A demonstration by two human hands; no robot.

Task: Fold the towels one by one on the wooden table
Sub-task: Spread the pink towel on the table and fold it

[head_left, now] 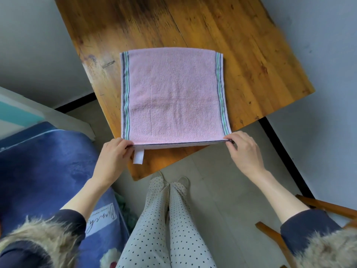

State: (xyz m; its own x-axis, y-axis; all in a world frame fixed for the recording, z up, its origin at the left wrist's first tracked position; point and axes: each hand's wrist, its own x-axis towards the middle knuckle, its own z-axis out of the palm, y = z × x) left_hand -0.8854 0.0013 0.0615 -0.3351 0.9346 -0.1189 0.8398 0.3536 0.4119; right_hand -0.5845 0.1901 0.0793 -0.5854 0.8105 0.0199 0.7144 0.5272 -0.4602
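1. Head view looks straight down on a pink terry towel point(173, 97) with grey and green stripes along its left and right edges, lying flat on a worn brown wooden bench point(222, 31).
2. The towel is spread square, its far edge near the middle of the bench and its near edge at the bench's near corner, partly over the edge.
3. The left hand point(113, 155) reaches in from the lower left, forearm bare, back of the hand up; its curled fingers point(123, 145) pinch the towel's near left corner.
4. The right hand point(244, 149) comes in from the lower right, likewise with its back up, wrist bent slightly inward; its fingers point(230, 146) pinch the near right corner.
5. Between the two hands the near edge runs taut and straight, with a dark hem line showing.
6. A small white fabric label point(138, 156) hangs down from the near edge, just beside the left hand.
7. Both dark sleeves are pushed up the forearms, with fur trim point(38, 236) at the bottom corners of the frame.
8. Below the bench stand legs in pale polka-dot trousers point(164, 229) on a grey floor.
9. A blue plush blanket point(48, 171) lies at the left, and brown wooden chair parts point(328, 206) show at the lower right.
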